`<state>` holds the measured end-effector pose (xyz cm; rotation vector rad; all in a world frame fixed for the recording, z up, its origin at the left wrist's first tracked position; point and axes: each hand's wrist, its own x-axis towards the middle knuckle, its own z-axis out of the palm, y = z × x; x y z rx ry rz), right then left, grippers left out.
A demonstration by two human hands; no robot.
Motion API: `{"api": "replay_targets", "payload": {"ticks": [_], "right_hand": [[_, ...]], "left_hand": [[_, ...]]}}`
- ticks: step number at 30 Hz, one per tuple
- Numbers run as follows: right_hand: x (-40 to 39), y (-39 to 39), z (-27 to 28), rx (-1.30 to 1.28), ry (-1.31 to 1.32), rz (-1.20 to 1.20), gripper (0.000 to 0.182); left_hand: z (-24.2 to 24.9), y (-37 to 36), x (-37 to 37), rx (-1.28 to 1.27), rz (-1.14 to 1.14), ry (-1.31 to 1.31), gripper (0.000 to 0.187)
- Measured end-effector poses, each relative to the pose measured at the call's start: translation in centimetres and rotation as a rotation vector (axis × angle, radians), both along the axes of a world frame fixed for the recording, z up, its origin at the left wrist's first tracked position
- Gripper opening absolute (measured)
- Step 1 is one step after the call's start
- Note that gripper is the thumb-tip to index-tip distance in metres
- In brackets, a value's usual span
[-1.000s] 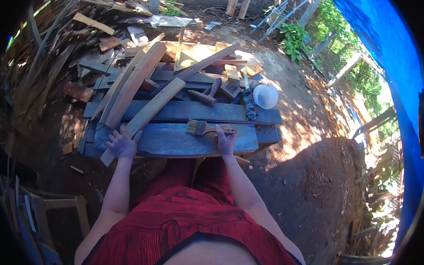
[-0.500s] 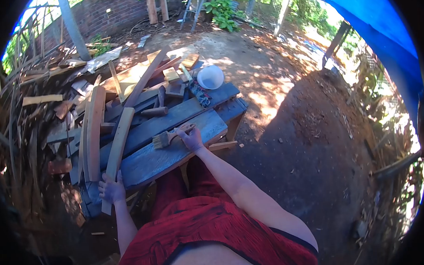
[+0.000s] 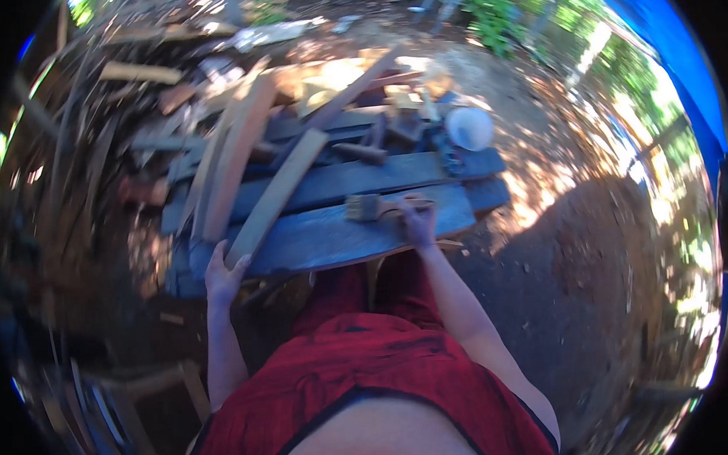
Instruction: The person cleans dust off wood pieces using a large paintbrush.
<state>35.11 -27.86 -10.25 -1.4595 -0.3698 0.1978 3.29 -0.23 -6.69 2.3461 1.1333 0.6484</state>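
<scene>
Dirt yard [image 3: 536, 326], part sun and part shade, around a dark bench [image 3: 485, 194]

Fingers of the right hand [image 3: 418, 223] are closed around the handle of a paintbrush [image 3: 363, 208]. The brush is above the near wide board [image 3: 320, 235], with its bristles pointing to the left; I cannot tell whether they touch the wood. Half a second ago the same hand already holds the brush over this board.

The left hand [image 3: 224, 272] is at the near end of a pale plank [image 3: 282, 189], its thumb apart from the other fingers. Because of the blur, I cannot tell if they press the plank or only touch it. In the earlier frame, some of the plank's end shows beyond this hand; now the hand seems to be right at the end.

Beside the plank, on its left, lie longer beams [image 3: 245, 147]. To its right rests a dark wooden mallet [image 3: 361, 152], and farther right a white container [image 3: 469, 128].

Also the view is changed: it is turned and lower, so the bench appears more level, and the brick wall is gone from the top. A blue sheet [image 3: 669, 44] hangs at the upper right.
</scene>
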Motion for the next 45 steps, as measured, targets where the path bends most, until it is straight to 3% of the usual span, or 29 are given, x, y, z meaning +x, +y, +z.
{"api": "replay_targets", "payload": {"ticks": [2,3,7,9,13,15,21,25,31,34,39,45], "right_hand": [[-0.3,0.2,0.3,0.044,0.026,0.003,0.014],[-0.6,0.4,0.6,0.083,0.022,-0.014,0.015],[-0.5,0.4,0.8,0.037,-0.009,0.014,0.014],[-0.3,0.5,0.6,-0.004,-0.013,0.008,0.014],[-0.2,0.7,0.8,-0.014,0.028,-0.012,0.014],[-0.4,0.7,0.9,-0.020,0.044,-0.019,0.015],[-0.5,0.8,1.0,-0.008,0.067,-0.053,0.017],[-0.5,0.7,1.3,0.006,0.099,-0.061,0.017],[-0.3,-0.5,4.3,0.076,0.309,-0.136,0.017],[0.9,-2.8,7.5,0.174,0.174,-0.268,0.014],[2.1,-5.3,14.8,0.122,-0.126,-0.376,0.012],[2.3,-2.4,15.4,-0.103,-0.332,-0.144,0.006]], "left_hand": [[1.9,0.2,-3.5,-0.185,-0.082,0.069,0.075],[4.3,-0.6,-5.0,-0.129,-0.061,0.252,0.074],[1.2,-0.9,-10.4,0.065,-0.036,0.318,0.073],[0.5,-1.4,-10.7,-0.315,-0.078,0.014,0.074],[0.0,-2.8,-9.0,-0.280,-0.006,-0.167,0.065],[-1.2,-2.4,-8.2,-0.788,0.113,-0.535,0.051],[-3.5,-2.2,-6.4,-1.109,0.225,-0.996,0.030],[-3.5,-2.0,-6.2,-0.999,0.190,-1.000,0.026],[2.1,-1.7,-7.2,-0.820,0.062,-1.032,0.028],[4.1,-2.3,-7.1,-0.865,0.033,-1.064,0.028],[5.4,-2.6,-4.6,-0.868,-0.090,-1.001,0.027],[4.5,-3.1,-0.7,-0.950,-0.098,-0.846,0.027]]}}
